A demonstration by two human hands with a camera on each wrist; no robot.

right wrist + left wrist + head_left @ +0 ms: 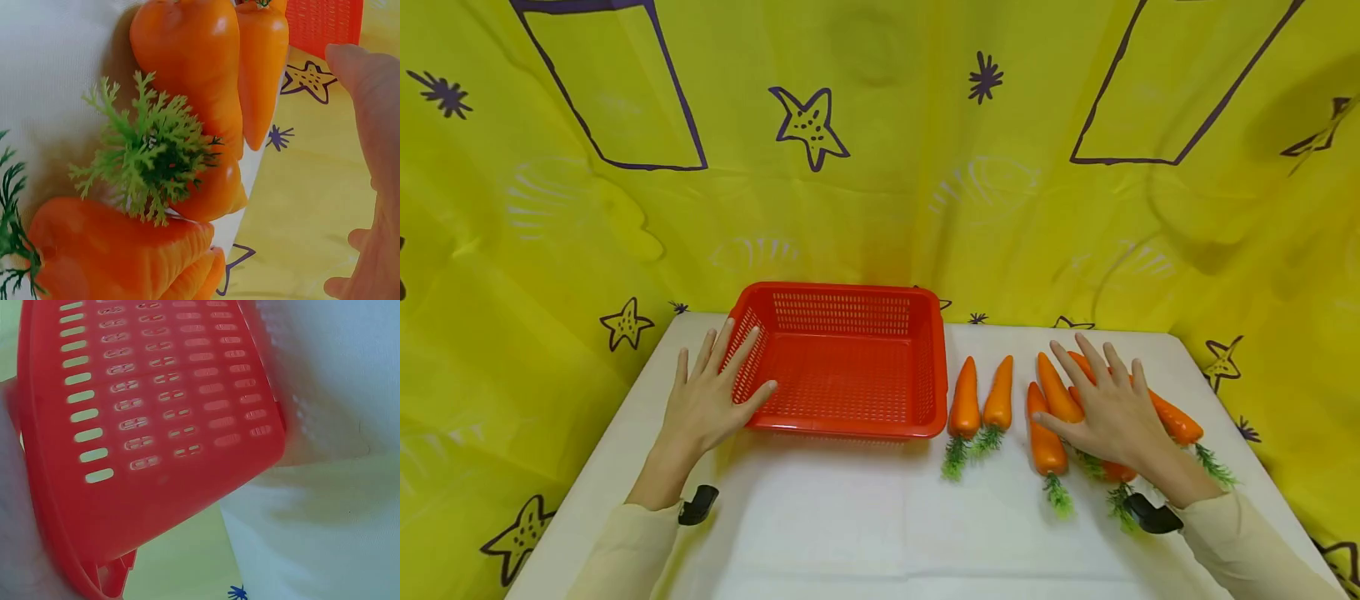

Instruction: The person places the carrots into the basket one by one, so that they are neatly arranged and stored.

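With fingers spread straight, my left hand is at the left end of a red plastic basket, its fingertips overlapping the rim in the head view. The left wrist view shows the basket's slotted side wall close up, with part of the hand along its rim. My right hand is spread out over a group of orange carrots with green tops, and it covers part of them. In the right wrist view the thumb and fingers extend beside the carrots, pinching nothing.
Two more carrots, one next to the basket and another to its right, lie on the white table. A yellow patterned curtain hangs behind the table and along both sides.
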